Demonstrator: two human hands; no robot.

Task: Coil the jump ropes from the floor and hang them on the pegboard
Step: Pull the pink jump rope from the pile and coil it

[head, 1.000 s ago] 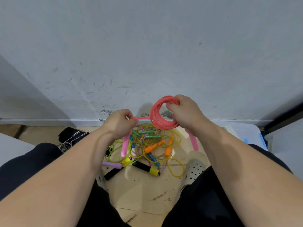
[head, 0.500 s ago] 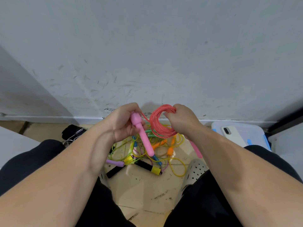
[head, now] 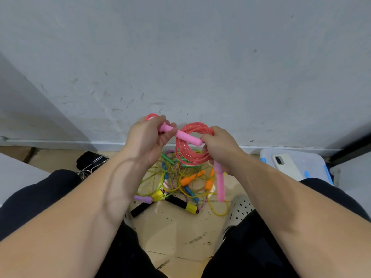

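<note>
The red jump rope (head: 187,159) is wound into a round coil and held in the air in front of the wall (head: 180,57), above the pile of other ropes (head: 172,177) on the floor (head: 176,233). The right hand (head: 219,149) has its fingers curled round the right side of the coil, bunching the loops together. One pink handle (head: 183,136) lies across the top of the coil, its free end touching the right thumb; the left hand (head: 147,139), just left of the coil, pinches the other end of this handle between curled fingers and thumb. A short loop of the same red rope (head: 150,116) sticks up behind the left hand's knuckles. The second pink handle (head: 220,181) hangs straight down from under the right hand, at the coil's lower right. Below the coil, the pile is a tangle of yellow, green and braided cords with two orange handles (head: 191,177), a green handle (head: 167,158), a blue handle (head: 191,192), a purple handle (head: 143,199) and a black handle with a yellow end (head: 181,203). Further below the coil and to its right, a white shoe with holes (head: 240,209) rests on the tiled floor beside the pile. Both knees, in black trousers (head: 40,193), frame the pile from either side. Well to the right of the coil a phone (head: 286,165) lies on a pale plastic box lid (head: 313,163) by the wall. To the coil's lower left, near the wall's base, sits a black object with metal wire (head: 88,160); what it is cannot be made out.
</note>
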